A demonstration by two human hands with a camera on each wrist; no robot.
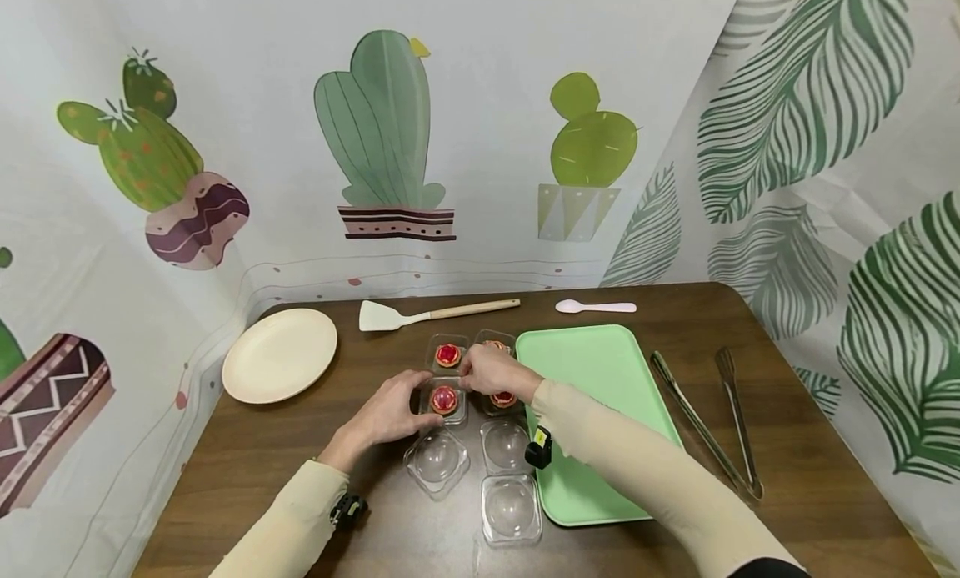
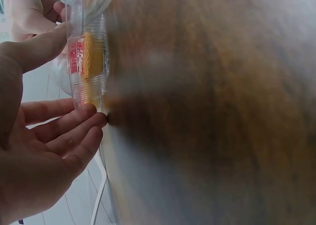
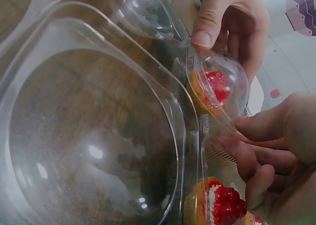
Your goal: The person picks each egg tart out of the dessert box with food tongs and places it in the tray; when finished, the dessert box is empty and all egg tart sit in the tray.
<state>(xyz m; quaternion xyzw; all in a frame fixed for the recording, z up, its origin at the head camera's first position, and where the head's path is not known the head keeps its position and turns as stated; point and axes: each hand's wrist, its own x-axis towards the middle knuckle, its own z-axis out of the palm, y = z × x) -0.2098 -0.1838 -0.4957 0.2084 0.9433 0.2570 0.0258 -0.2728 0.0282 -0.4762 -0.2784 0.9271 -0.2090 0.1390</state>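
Left hand: thumb and fingers of the left hand [image 1: 386,411] grip the clear container [image 1: 459,418] from its left side, the thumb at the lid's edge.
Right hand: thumb and forefinger of the right hand [image 1: 491,369] pinch the edge of the domed lid [image 3: 237,79] on the same container.
Red-topped tart [image 1: 444,399]: inside that container, under the dome, between the two hands.
Other tarts: one [image 1: 448,355] in the container behind; two more to the right, partly hidden by the right hand and wrist.
Loose lids: three clear lids [image 1: 512,511] on the near side of the containers.
Green tray [image 1: 585,369]: right of the containers, partly under the right forearm.
Surface [image 1: 397,520]: brown, wood-grained; also carries a cream plate [image 1: 280,355] at left, a spatula [image 1: 405,318] and pink spoon [image 1: 596,307] behind, tongs [image 1: 697,424] at right.
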